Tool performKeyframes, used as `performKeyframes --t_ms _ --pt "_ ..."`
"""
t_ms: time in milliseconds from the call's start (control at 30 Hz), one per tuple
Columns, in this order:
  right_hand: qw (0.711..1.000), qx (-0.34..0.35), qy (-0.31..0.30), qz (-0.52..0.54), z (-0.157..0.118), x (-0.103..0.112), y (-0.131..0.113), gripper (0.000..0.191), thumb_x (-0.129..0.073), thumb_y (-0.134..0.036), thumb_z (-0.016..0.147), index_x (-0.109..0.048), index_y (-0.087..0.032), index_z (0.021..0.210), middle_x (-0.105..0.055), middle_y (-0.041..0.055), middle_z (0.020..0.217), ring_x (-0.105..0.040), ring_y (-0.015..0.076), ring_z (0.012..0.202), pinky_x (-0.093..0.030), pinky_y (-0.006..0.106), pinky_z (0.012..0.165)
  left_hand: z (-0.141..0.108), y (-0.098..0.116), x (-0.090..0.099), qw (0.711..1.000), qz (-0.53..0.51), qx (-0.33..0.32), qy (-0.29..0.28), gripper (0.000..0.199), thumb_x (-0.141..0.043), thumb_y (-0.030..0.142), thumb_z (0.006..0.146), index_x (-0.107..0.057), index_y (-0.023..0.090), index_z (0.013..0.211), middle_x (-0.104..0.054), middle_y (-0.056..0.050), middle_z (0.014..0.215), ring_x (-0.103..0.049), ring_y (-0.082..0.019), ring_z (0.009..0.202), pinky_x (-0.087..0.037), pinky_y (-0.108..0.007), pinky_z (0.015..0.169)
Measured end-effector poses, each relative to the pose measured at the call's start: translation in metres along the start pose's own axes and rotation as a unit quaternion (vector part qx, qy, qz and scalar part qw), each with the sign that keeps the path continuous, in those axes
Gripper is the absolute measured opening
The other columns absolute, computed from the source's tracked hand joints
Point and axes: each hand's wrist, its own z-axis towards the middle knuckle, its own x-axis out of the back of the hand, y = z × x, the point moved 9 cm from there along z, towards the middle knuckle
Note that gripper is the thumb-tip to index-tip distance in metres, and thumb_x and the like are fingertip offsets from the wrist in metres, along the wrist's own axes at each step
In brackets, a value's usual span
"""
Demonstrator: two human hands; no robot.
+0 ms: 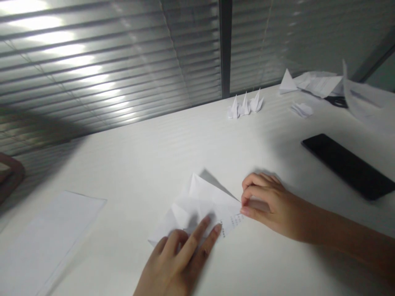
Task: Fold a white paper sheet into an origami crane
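A creased, partly folded sheet of white paper lies on the white table in front of me, with a little print near its right corner. My left hand rests on its lower part, index and middle fingers stretched out and pressing it down, the other fingers bent. At the paper's right corner, my right hand pinches the edge between thumb and fingers. The upper right edge stands slightly off the table and casts a shadow.
Three folded paper cranes stand in a row near the window blinds. A black phone lies at right. Behind it are a small folded paper, loose papers and a dark object. Blank sheets lie at left.
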Motion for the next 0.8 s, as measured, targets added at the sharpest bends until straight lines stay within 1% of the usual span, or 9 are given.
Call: performKeyframes --t_ms 67,200,333,400,467,600,633,700,800 --pt "1.000 -0.004 0.017 -0.014 -0.0004 -0.0021 0.0010 0.008 -0.064 -0.024 0.083 -0.056 -0.022 0.082 -0.056 0.0021 0.096 -0.052 0.0198 0.096 -0.036 0.038 0.088 -0.0007 0.0009 0.0003 1.000 0.000 -0.014 0.006 0.067 -0.043 0.002 0.081 -0.036 0.028 0.143 -0.036 0.002 0.150 -0.055 -0.018 0.087 -0.052 -0.031 0.076" --pt "0.999 0.005 0.019 -0.035 -0.0004 -0.0067 0.0009 0.010 -0.064 -0.019 0.082 -0.055 -0.022 0.082 -0.057 0.0027 0.096 -0.054 0.0202 0.093 -0.037 0.038 0.084 -0.0018 -0.0015 -0.0017 1.000 -0.001 -0.013 0.011 0.066 -0.045 0.004 0.082 -0.035 0.027 0.143 -0.036 0.002 0.149 -0.055 -0.018 0.088 -0.051 -0.031 0.076" --pt "0.999 0.011 0.009 -0.043 -0.0002 -0.0070 -0.0001 0.011 -0.061 -0.014 0.084 -0.053 -0.022 0.083 -0.057 0.0030 0.096 -0.054 0.0199 0.093 -0.037 0.038 0.083 -0.0034 -0.0013 0.0007 0.998 -0.003 -0.017 0.064 0.067 -0.045 0.003 0.081 -0.038 0.030 0.141 -0.040 0.003 0.147 -0.055 -0.017 0.084 -0.050 -0.029 0.073" --pt "0.999 0.009 0.000 -0.046 0.0003 -0.0074 0.0003 0.012 -0.060 -0.013 0.084 -0.053 -0.022 0.083 -0.057 0.0030 0.097 -0.054 0.0198 0.094 -0.036 0.038 0.083 -0.0032 -0.0012 0.0001 0.997 -0.003 -0.014 0.071 0.067 -0.043 0.002 0.081 -0.040 0.031 0.141 -0.042 0.003 0.146 -0.054 -0.016 0.082 -0.049 -0.028 0.072" --pt "0.999 0.005 -0.007 -0.049 0.0009 -0.0076 0.0004 0.012 -0.059 -0.012 0.085 -0.052 -0.022 0.082 -0.056 0.0027 0.096 -0.053 0.0196 0.093 -0.036 0.038 0.082 -0.0020 -0.0013 -0.0012 0.998 0.001 -0.007 0.059 0.066 -0.043 0.001 0.080 -0.041 0.030 0.140 -0.044 0.002 0.144 -0.054 -0.016 0.083 -0.048 -0.028 0.073" --pt "0.999 0.004 -0.011 -0.048 0.0010 -0.0077 -0.0044 0.009 -0.053 -0.018 0.091 -0.052 -0.021 0.083 -0.056 0.0032 0.095 -0.053 0.0190 0.092 -0.036 0.039 0.083 0.0000 -0.0002 0.0001 0.999 0.016 0.006 0.046 0.067 -0.043 0.001 0.079 -0.041 0.028 0.140 -0.046 0.003 0.143 -0.052 -0.017 0.084 -0.047 -0.029 0.074" --pt "0.999 -0.001 -0.008 -0.048 0.0008 -0.0078 -0.0052 0.009 -0.054 -0.021 0.091 -0.052 -0.021 0.083 -0.056 0.0035 0.094 -0.053 0.0195 0.092 -0.036 0.039 0.083 0.0001 0.0003 0.0005 0.999 0.018 0.006 0.047 0.066 -0.042 0.002 0.080 -0.040 0.028 0.141 -0.046 0.003 0.143 -0.052 -0.017 0.084 -0.047 -0.029 0.074" --pt "0.998 -0.016 0.003 -0.053 0.0002 -0.0076 -0.0056 0.015 -0.062 -0.028 0.087 -0.050 -0.020 0.082 -0.056 0.0036 0.093 -0.052 0.0209 0.091 -0.036 0.040 0.083 -0.0001 0.0009 0.0001 0.998 0.022 0.006 0.050 0.065 -0.041 0.003 0.081 -0.038 0.028 0.142 -0.046 0.001 0.143 -0.052 -0.017 0.083 -0.046 -0.029 0.074" --pt "0.997 -0.030 0.018 -0.071 0.0002 -0.0083 -0.0071 0.021 -0.070 -0.026 0.080 -0.050 -0.020 0.081 -0.056 0.0031 0.091 -0.053 0.0218 0.089 -0.037 0.040 0.082 -0.0011 0.0009 -0.0014 0.998 0.026 0.006 0.057 0.064 -0.040 0.004 0.083 -0.038 0.029 0.142 -0.045 0.000 0.143 -0.051 -0.018 0.084 -0.046 -0.028 0.074"
